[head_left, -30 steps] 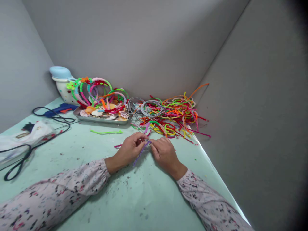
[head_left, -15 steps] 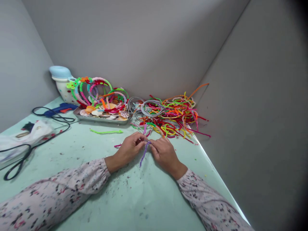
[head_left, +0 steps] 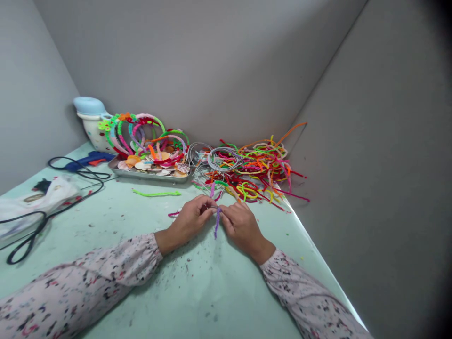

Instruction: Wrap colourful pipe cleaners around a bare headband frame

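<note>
Plain grey walls close in the pale mint-green worktop [head_left: 212, 296]: the left wall [head_left: 31, 94] meets the back wall [head_left: 197, 66] above the worktop's far left corner, and a dark seam [head_left: 334, 66] slants up from near its far right corner, where the right wall [head_left: 370, 179] begins. Soft shading crosses the back wall diagonally, and a bright line follows the worktop's right edge, its surface flecked with small specks.

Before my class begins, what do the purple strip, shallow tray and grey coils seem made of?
Purple strip: probably chenille stem, matte, with a fuzzy-looking edge.
Shallow tray: likely metal, its grey wall dully shiny.
Grey coils: perhaps wire, smooth and thin, holding round loops; plastic coating is possible.
</note>
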The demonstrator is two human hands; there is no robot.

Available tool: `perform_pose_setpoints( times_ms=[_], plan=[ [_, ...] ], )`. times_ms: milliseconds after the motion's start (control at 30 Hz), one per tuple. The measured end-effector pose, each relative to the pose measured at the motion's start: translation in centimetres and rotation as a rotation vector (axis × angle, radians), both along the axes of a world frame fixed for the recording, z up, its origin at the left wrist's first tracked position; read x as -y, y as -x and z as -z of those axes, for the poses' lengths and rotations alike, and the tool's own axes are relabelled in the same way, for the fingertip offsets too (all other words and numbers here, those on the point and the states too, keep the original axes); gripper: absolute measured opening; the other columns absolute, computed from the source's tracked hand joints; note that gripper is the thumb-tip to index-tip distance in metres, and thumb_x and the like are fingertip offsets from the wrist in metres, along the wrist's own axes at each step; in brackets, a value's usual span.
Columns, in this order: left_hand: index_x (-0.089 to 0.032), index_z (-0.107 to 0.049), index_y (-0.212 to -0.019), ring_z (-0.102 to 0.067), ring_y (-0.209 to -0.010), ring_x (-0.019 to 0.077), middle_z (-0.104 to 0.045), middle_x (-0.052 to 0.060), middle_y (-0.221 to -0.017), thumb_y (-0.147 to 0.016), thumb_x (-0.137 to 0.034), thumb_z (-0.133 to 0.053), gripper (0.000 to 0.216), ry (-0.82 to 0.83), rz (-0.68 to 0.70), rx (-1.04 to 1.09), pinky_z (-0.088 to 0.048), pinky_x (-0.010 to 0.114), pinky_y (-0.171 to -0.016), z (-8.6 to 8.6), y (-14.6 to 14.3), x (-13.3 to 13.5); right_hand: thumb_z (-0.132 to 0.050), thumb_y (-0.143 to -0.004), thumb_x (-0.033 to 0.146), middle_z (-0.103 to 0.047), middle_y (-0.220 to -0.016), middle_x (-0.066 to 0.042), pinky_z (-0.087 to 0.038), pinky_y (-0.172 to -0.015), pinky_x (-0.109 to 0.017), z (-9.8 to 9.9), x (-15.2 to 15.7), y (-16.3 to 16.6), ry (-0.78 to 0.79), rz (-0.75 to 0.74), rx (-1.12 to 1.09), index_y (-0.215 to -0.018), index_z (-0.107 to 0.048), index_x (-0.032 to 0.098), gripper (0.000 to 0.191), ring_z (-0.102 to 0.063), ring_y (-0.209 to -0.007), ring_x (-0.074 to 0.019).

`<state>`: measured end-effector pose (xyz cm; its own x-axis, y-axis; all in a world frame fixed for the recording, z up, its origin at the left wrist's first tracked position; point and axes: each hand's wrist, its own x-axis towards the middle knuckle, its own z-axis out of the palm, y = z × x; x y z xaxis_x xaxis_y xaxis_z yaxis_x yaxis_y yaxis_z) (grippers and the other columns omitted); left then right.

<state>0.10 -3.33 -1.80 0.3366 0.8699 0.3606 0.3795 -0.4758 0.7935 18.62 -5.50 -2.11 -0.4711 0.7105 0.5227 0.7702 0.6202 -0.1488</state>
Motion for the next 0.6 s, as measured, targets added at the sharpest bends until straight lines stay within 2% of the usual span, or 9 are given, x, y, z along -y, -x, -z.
perform_pose_setpoints(
  times_ms=[300,600],
  plan=[
    [-0.017,-0.059,-0.086,-0.051,-0.07,0.0136,-0.057,0.0,-0.076,-0.085,-0.024,-0.052,0.01,0.041,0.0,0.008,-0.041,0.025,-0.065,-0.07,-0.11,0.36,-0.04,-0.096,0.024,-0.059,-0.07,-0.004,-0.035,-0.071,-0.031,0.22,-0.03,-0.02,-0.007,-0.038,-0.016,-0.1,-0.065,0.017,0.026,-0.048,-0.071,-0.0184],
    [-0.017,-0.057,-0.083,-0.049,-0.067,0.0132,-0.054,-0.001,-0.072,-0.085,-0.024,-0.05,0.01,0.052,0.006,0.019,-0.039,0.024,-0.063,-0.45,-0.22,0.76,-0.039,-0.095,0.024,-0.06,-0.07,-0.004,-0.035,-0.07,-0.032,0.56,-0.22,-0.14,-0.05,-0.063,-0.001,-0.093,-0.063,0.017,0.026,-0.049,-0.07,-0.0187]
  ],
)
